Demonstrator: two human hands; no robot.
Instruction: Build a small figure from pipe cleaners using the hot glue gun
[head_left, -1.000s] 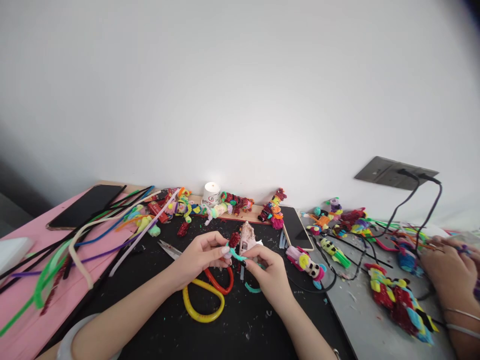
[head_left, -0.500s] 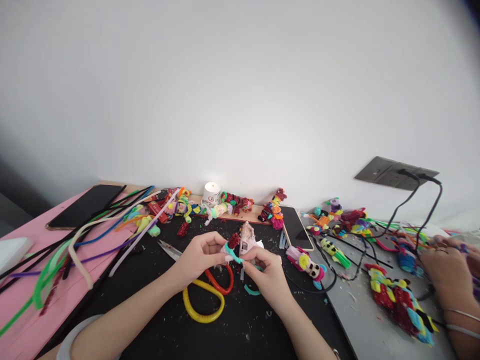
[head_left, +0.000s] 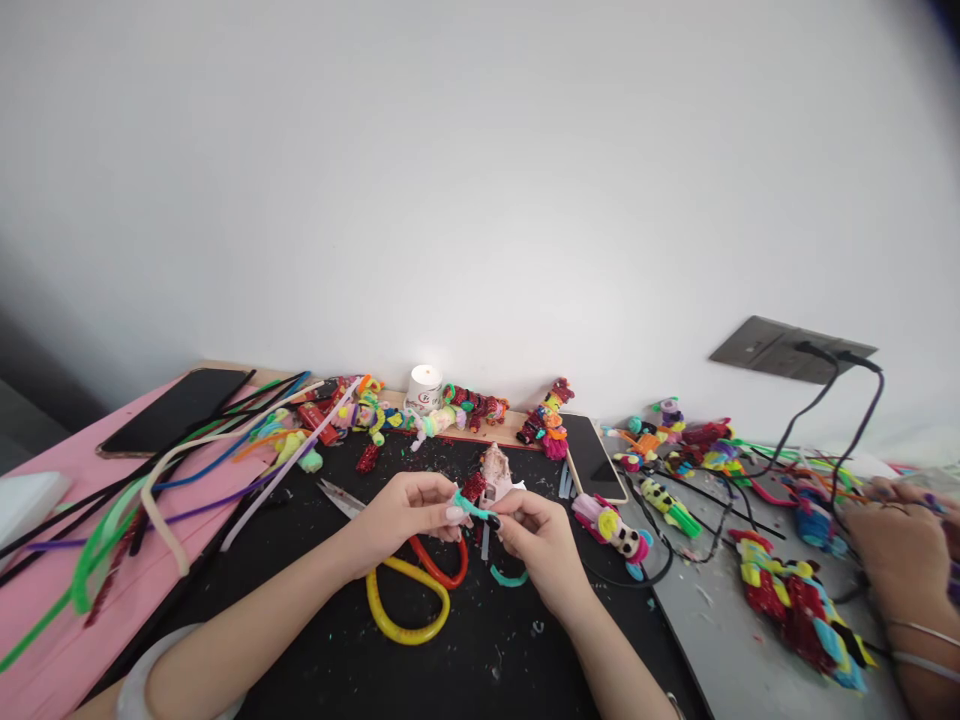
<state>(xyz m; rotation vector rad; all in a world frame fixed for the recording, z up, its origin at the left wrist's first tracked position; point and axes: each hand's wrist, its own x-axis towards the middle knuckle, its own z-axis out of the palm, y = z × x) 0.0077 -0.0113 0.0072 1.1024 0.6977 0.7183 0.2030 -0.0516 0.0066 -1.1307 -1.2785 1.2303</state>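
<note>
My left hand [head_left: 405, 515] is closed, pinching a small pipe-cleaner figure [head_left: 472, 488] of glittery dark red and turquoise. My right hand [head_left: 540, 545] pinches at the figure's turquoise end, where a small black bit [head_left: 493, 521] shows by the fingertips. Scissors [head_left: 409, 637] with yellow and red handles lie under my left wrist, blades pointing to the far left. Just behind the figure is a pale pink tool [head_left: 496, 465] with a crusted tip, partly hidden by my right hand. A loose turquoise pipe-cleaner piece [head_left: 508, 580] lies on the black mat [head_left: 360, 670].
Long pipe cleaners [head_left: 169, 515] spread over the pink surface at left, beside a dark phone [head_left: 172, 412]. Finished figures, a paper cup [head_left: 424, 390] and another phone [head_left: 595, 460] line the back. At right are more figures [head_left: 802, 610], cables and another person's hand [head_left: 896, 540].
My hands have shifted slightly, and the held figure has turned a little. The black bit now shows at my right fingertips. The scissors have not moved.
</note>
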